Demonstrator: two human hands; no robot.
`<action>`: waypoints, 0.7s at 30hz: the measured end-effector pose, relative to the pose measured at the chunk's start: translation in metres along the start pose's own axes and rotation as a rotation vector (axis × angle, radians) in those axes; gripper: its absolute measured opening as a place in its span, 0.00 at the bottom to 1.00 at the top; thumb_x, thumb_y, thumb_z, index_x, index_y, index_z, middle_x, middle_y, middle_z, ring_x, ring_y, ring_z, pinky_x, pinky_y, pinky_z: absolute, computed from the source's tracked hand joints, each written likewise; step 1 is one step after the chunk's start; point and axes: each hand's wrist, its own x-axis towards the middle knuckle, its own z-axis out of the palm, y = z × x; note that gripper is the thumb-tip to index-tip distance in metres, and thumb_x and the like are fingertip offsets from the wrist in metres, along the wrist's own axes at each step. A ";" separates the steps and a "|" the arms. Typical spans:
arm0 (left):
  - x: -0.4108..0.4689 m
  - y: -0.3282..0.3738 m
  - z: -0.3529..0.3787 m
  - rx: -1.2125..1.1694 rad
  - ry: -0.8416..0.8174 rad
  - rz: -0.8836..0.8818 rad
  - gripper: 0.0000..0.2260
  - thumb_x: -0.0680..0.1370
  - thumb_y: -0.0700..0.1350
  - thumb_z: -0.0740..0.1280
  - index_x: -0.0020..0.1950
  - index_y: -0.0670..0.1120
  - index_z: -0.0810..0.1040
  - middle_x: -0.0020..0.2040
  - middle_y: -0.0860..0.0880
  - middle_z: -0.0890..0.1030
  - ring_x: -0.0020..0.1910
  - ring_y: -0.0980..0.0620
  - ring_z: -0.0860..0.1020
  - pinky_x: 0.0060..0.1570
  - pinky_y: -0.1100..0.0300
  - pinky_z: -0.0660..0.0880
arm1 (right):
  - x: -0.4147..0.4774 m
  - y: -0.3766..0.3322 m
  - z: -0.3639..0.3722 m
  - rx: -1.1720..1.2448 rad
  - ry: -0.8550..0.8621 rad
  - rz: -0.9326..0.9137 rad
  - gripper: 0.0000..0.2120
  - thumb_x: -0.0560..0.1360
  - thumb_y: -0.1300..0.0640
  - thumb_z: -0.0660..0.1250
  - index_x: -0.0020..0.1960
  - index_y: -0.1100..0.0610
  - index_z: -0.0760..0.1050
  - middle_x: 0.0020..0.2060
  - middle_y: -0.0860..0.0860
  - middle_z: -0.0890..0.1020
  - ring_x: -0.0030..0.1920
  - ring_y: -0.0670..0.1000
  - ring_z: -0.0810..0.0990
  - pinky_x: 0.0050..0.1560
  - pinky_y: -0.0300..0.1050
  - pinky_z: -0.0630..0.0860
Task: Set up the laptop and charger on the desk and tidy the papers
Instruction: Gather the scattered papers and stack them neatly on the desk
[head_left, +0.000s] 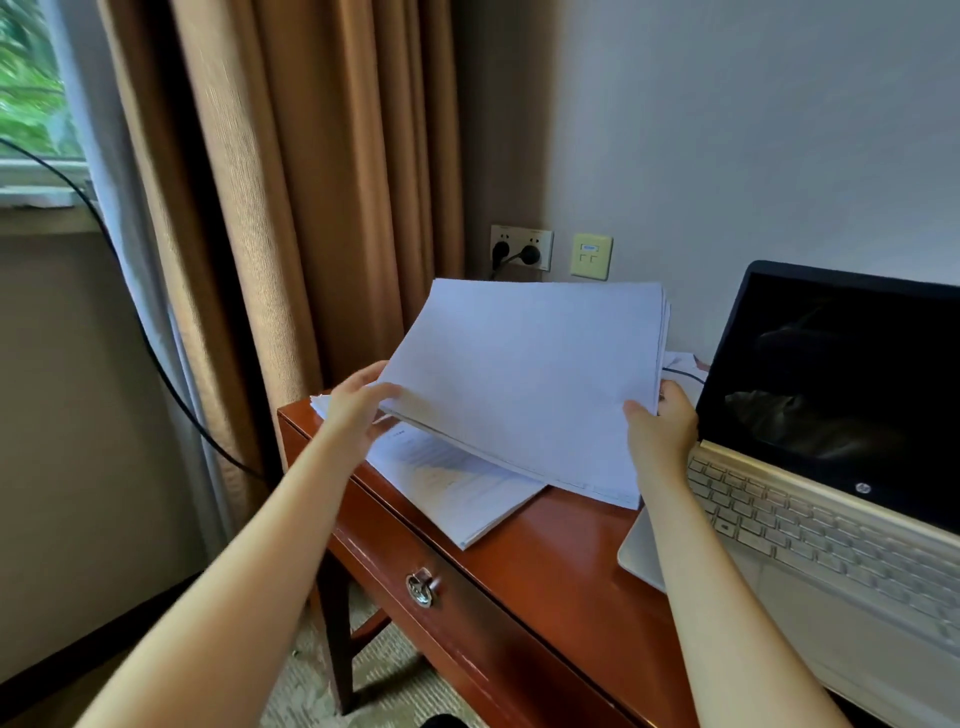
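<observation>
Just left of the laptop, both hands hold a thick stack of white papers above the desk. The left hand grips the stack's edge farthest from the laptop, thumb lying on the top sheet and the other fingers curled behind and under it. The right hand pinches the edge nearest the laptop, thumb pressed on the top sheet and fingers wrapped round the back, almost touching the laptop's screen frame. Both forearms reach forward, bare, the right one crossing over the laptop's left front corner. The stack is tilted, with its far edge raised and its near edge low. Beneath it, further left of the laptop, a second pile of printed sheets lies flat on the desk. The laptop stands open, its screen dark. A thin dark cable shows just left of the screen, partly hidden by the stack. On the wall left of the laptop, a socket plate carries two black plugs.
</observation>
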 end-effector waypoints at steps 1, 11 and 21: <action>0.001 0.006 -0.005 0.127 -0.015 0.056 0.18 0.73 0.31 0.66 0.61 0.45 0.75 0.56 0.44 0.75 0.55 0.45 0.74 0.48 0.57 0.75 | 0.001 0.000 0.000 0.022 -0.003 -0.028 0.07 0.72 0.69 0.61 0.45 0.58 0.72 0.36 0.50 0.77 0.36 0.50 0.74 0.40 0.41 0.70; 0.008 0.034 -0.004 0.444 -0.081 0.333 0.20 0.76 0.32 0.65 0.67 0.44 0.70 0.60 0.43 0.76 0.60 0.43 0.75 0.57 0.49 0.76 | -0.004 -0.021 0.003 0.174 -0.013 -0.266 0.17 0.78 0.67 0.59 0.34 0.52 0.63 0.29 0.44 0.65 0.29 0.40 0.64 0.30 0.27 0.63; 0.009 0.032 -0.003 0.198 -0.090 0.394 0.11 0.78 0.35 0.63 0.58 0.48 0.73 0.54 0.47 0.78 0.55 0.47 0.76 0.56 0.50 0.75 | -0.003 -0.018 0.002 0.231 -0.103 -0.221 0.12 0.79 0.65 0.58 0.41 0.50 0.69 0.39 0.44 0.76 0.40 0.42 0.73 0.40 0.27 0.68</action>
